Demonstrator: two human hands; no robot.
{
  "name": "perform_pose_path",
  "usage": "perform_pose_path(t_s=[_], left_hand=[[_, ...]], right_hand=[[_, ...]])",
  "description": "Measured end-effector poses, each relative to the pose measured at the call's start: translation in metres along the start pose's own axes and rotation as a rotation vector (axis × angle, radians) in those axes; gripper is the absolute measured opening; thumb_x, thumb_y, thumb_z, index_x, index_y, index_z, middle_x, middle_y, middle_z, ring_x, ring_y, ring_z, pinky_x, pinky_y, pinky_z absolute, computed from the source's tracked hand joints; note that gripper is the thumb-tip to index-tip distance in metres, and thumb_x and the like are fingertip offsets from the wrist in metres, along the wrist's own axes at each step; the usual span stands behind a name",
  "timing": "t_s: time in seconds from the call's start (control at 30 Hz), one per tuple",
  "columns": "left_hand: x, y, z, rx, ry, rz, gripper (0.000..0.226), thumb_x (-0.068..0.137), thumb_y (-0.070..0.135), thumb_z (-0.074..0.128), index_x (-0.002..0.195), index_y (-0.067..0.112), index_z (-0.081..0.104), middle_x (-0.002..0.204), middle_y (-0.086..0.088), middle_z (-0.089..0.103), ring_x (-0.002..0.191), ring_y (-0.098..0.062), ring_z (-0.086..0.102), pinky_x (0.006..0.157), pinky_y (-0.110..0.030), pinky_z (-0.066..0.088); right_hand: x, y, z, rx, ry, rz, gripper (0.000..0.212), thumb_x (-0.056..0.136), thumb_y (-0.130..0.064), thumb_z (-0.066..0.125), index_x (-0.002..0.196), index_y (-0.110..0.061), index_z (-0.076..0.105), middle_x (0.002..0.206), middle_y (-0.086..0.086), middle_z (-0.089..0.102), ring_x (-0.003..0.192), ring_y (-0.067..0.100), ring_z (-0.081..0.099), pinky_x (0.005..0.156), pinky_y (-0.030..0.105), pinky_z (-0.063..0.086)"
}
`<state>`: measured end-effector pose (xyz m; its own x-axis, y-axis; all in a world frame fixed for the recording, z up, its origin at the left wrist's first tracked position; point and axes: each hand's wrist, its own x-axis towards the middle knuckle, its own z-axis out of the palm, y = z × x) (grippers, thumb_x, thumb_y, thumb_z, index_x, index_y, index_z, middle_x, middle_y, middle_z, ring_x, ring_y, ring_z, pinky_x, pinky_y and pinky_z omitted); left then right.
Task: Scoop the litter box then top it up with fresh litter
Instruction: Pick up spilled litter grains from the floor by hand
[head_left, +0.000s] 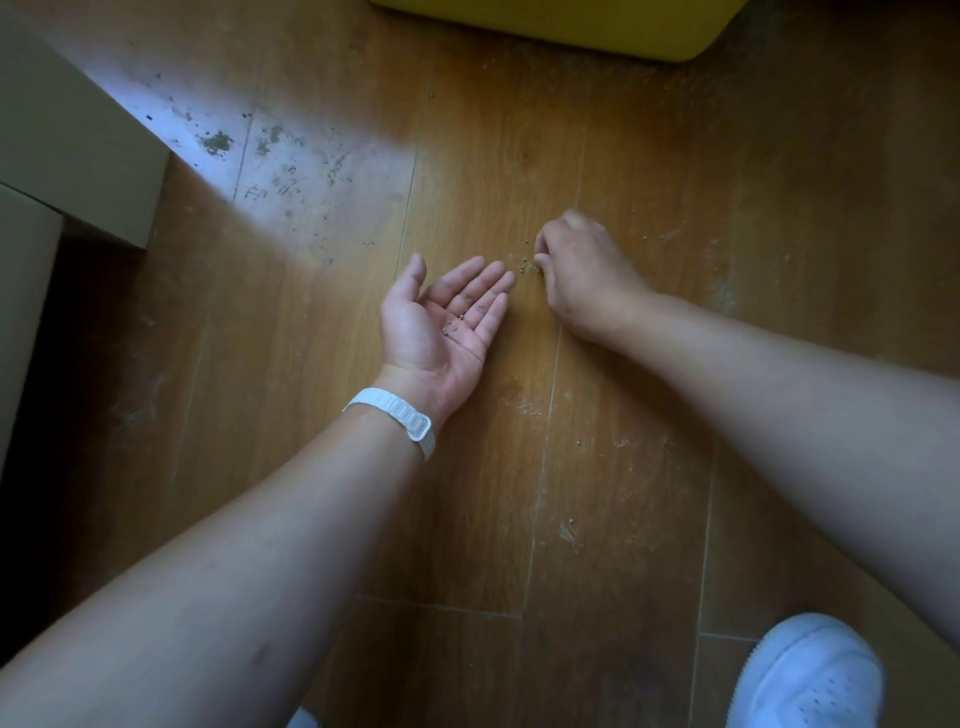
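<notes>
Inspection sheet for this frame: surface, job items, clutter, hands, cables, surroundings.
Surface: wooden floor, scuffed, dusty upper left.
Job's things: litter granules on floor by right fingertips, a few in left palm; yellow container at top edge.
Clutter: dark debris specks in the lit patch.
Hands: left hand palm up, open; right hand fingers curled, tips at granules, pinch unclear.
Cables: nothing seen.
Surroundings: beige cabinet left; white shoe lower right.

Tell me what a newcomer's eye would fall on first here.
At centre, the left hand, palm up and open above the brown wooden plank floor, cradles a few small brown litter grains. Just right of it, the right hand, curled, pinches at more grains scattered on the boards. A yellow plastic box edge shows at the top.
</notes>
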<state>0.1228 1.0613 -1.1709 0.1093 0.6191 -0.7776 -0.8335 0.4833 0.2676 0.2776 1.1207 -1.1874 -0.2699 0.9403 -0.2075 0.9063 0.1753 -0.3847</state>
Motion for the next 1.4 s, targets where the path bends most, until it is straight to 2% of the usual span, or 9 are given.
perform_pose_path(t_s=[0.1, 0.2, 0.33, 0.5, 0.57, 0.7, 0.87, 1.03, 1.4], left_hand=[[-0.001, -0.001, -0.001, -0.003, 0.007, 0.01, 0.058, 0.1, 0.045, 0.041, 0.115, -0.007, 0.062, 0.108, -0.024, 0.071, 0.103, -0.033, 0.069, 0.097, -0.037, 0.052], [-0.001, 0.0, 0.0, -0.066, 0.002, 0.004, 0.06, 0.1, 0.044, 0.042, 0.121, -0.01, 0.058, 0.103, -0.024, 0.069, 0.09, -0.031, 0.071, 0.081, -0.034, 0.059], [-0.002, 0.001, 0.004, -0.03, -0.053, -0.031, 0.064, 0.1, 0.049, 0.036, 0.11, -0.008, 0.063, 0.11, -0.029, 0.067, 0.107, -0.04, 0.065, 0.103, -0.048, 0.047], [-0.004, 0.012, 0.005, -0.063, -0.062, -0.001, 0.061, 0.1, 0.046, 0.041, 0.111, -0.011, 0.062, 0.106, -0.029, 0.067, 0.092, -0.038, 0.07, 0.076, -0.042, 0.06], [-0.004, 0.017, 0.002, -0.033, -0.053, 0.011, 0.06, 0.1, 0.046, 0.041, 0.111, -0.009, 0.062, 0.105, -0.026, 0.07, 0.098, -0.036, 0.07, 0.089, -0.04, 0.057], [-0.005, 0.021, -0.003, -0.023, -0.046, 0.01, 0.062, 0.1, 0.048, 0.04, 0.116, -0.008, 0.062, 0.113, -0.025, 0.069, 0.108, -0.035, 0.067, 0.099, -0.037, 0.051], [-0.004, 0.022, -0.005, -0.035, -0.021, 0.013, 0.061, 0.099, 0.047, 0.04, 0.114, -0.008, 0.062, 0.113, -0.025, 0.069, 0.109, -0.035, 0.067, 0.099, -0.037, 0.051], [-0.002, 0.021, -0.009, -0.034, -0.011, 0.008, 0.063, 0.099, 0.048, 0.04, 0.117, -0.008, 0.061, 0.114, -0.025, 0.068, 0.109, -0.036, 0.066, 0.101, -0.038, 0.049], [0.001, 0.019, -0.007, -0.03, -0.005, 0.009, 0.061, 0.1, 0.046, 0.038, 0.116, -0.008, 0.062, 0.115, -0.025, 0.068, 0.11, -0.036, 0.066, 0.103, -0.039, 0.048]], right_hand=[[-0.012, -0.017, -0.002, 0.122, 0.066, -0.05, 0.013, 0.095, -0.015, 0.05, 0.098, -0.007, 0.06, 0.106, 0.012, 0.055, 0.102, 0.029, 0.053, 0.082, 0.03, 0.038], [-0.034, -0.044, 0.0, 0.266, 0.08, -0.17, 0.012, 0.09, -0.015, 0.052, 0.091, -0.008, 0.061, 0.096, 0.005, 0.053, 0.091, 0.024, 0.053, 0.077, 0.033, 0.041], [-0.051, -0.067, 0.007, 0.352, 0.085, -0.269, 0.014, 0.085, -0.017, 0.056, 0.089, -0.007, 0.064, 0.095, -0.003, 0.052, 0.091, 0.018, 0.051, 0.084, 0.029, 0.039], [-0.038, -0.053, 0.0, 0.371, 0.201, -0.213, 0.013, 0.085, -0.017, 0.06, 0.088, -0.008, 0.07, 0.088, -0.002, 0.056, 0.079, 0.013, 0.054, 0.072, 0.025, 0.044], [-0.027, -0.037, -0.004, 0.348, 0.237, -0.16, 0.011, 0.086, -0.015, 0.062, 0.086, -0.008, 0.071, 0.085, 0.003, 0.059, 0.076, 0.012, 0.054, 0.069, 0.023, 0.044], [-0.005, -0.002, -0.009, 0.157, 0.161, -0.05, 0.015, 0.089, -0.019, 0.064, 0.097, -0.008, 0.072, 0.095, 0.007, 0.062, 0.085, 0.016, 0.056, 0.073, 0.018, 0.036], [0.005, 0.011, -0.01, 0.058, 0.007, -0.09, 0.023, 0.091, -0.024, 0.063, 0.108, -0.011, 0.07, 0.105, 0.005, 0.06, 0.094, 0.017, 0.054, 0.082, 0.025, 0.042], [0.013, 0.008, -0.006, 0.032, -0.014, -0.119, 0.019, 0.092, -0.022, 0.061, 0.106, -0.012, 0.071, 0.107, 0.005, 0.06, 0.099, 0.019, 0.055, 0.081, 0.02, 0.035], [0.022, 0.001, -0.006, -0.033, -0.099, -0.156, 0.015, 0.096, -0.02, 0.054, 0.102, -0.014, 0.066, 0.109, 0.003, 0.056, 0.102, 0.019, 0.052, 0.081, 0.025, 0.037]])
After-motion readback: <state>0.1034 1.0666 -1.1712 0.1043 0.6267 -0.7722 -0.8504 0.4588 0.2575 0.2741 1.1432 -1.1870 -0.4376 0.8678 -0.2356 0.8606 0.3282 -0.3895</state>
